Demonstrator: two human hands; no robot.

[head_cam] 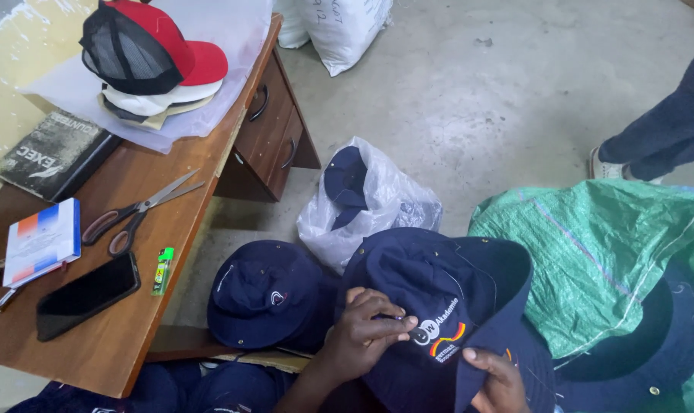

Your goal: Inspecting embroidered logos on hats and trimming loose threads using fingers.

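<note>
From the head camera, looking down, the person holds a navy bucket hat (439, 298) in the lower middle of the frame, just right of the wooden tabletop (102, 336). The left hand (366, 329) rests on the hat's crown, its grip pinched on a small dark tool (397, 317) whose tip meets the embroidered patch (442, 340). The right hand (500, 378) sits lower, its grip clenched on the hat's brim at the bottom edge of the picture.

Just left of the held hat lies a second navy hat (263, 294), touching it, with more navy fabric along the bottom edge. Behind them a white plastic bag (385, 206) stands on the concrete floor (477, 92) with another navy hat (345, 183) poking out. To the right a green woven sack (599, 245) crowds against the held hat, leaving little room on that side. Bare floor opens beyond the bag, up to white sacks (335, 30) at the top edge and another person's leg and shoe (653, 138) at the right edge.

On the tabletop, scissors (137, 210) lie near its right edge, a green lighter (162, 270) right at the edge, a black phone (87, 294) beside it, a small booklet (41, 241), a dark book (53, 153), and a stack of caps (156, 61) on white sheeting. The desk's drawers (274, 126) face the open floor.
</note>
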